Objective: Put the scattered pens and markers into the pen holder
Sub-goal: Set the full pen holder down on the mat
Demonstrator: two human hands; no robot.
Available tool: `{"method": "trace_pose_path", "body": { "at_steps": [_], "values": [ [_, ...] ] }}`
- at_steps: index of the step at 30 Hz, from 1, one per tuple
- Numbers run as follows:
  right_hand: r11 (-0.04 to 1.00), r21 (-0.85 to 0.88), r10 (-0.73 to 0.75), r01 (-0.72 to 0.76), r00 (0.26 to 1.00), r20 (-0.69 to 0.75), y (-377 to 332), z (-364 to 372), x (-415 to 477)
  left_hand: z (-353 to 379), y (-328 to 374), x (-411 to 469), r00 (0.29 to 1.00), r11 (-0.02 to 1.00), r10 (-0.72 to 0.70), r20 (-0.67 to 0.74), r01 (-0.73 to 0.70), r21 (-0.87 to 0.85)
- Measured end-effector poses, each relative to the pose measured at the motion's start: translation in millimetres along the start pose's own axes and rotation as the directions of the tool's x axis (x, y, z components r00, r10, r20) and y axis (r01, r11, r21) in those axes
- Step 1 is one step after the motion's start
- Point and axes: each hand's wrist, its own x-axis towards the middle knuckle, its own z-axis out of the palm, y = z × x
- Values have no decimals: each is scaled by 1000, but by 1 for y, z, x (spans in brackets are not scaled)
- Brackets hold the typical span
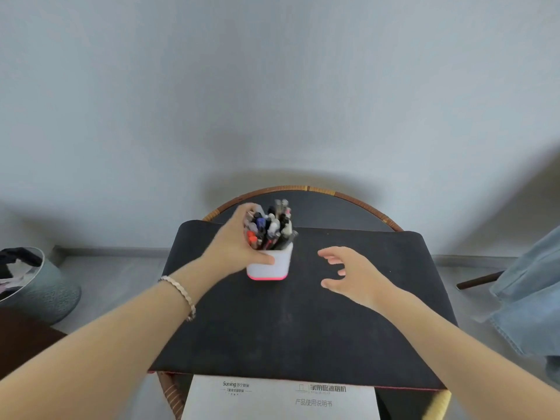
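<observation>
I see the pen holder (269, 265), a white cup with a pink base, standing upright on the black mat (303, 322), toward the mat's far edge and a little left of its middle. It is packed with pens and markers (269, 227) that stick up out of its mouth and fan slightly toward the far side; I can pick out an orange cap, a dark blue one, and several black, white and grey barrels, though the blur keeps me from counting them.

My left hand (239, 241) is wrapped around the holder from its left side, thumb pressed across the near white wall and fingers curled up around the bundle of pens at the rim, so it is closed on the holder. A beaded bracelet (178, 295) sits on that wrist.

My right hand (348, 274) hovers over the mat just to the right of the holder, apart from it, fingers spread and loosely curved, holding nothing.

The mat lies across a round table with a woven rim (306, 189) showing past its far edge. A printed white booklet (278, 398) pokes out from beneath the mat's near edge. A grey patterned bin (42, 292) stands off to the left on the floor, and blue denim fabric (527, 292) hangs at the right.
</observation>
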Motion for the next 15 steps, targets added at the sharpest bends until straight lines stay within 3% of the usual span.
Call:
{"method": "trace_pose_path", "body": {
  "at_steps": [5, 10, 13, 15],
  "values": [
    [993, -82, 83, -79, 995, 45, 10, 5, 6, -27, -22, 18, 998, 999, -39, 42, 38, 31],
    [989, -114, 106, -97, 992, 73, 9, 8, 6, -28, -24, 10, 994, 995, -86, 67, 89, -49],
    [982, -157, 117, -103, 990, 83, 2, 5, 0, -19, -15, -4, 992, 997, -69, -102, 72, 32],
    [975, -202, 112, -90, 989, 101, -5, 1, -5, -15, -2, -16, 967, 960, 46, -252, 27, 277]
  ]
}}
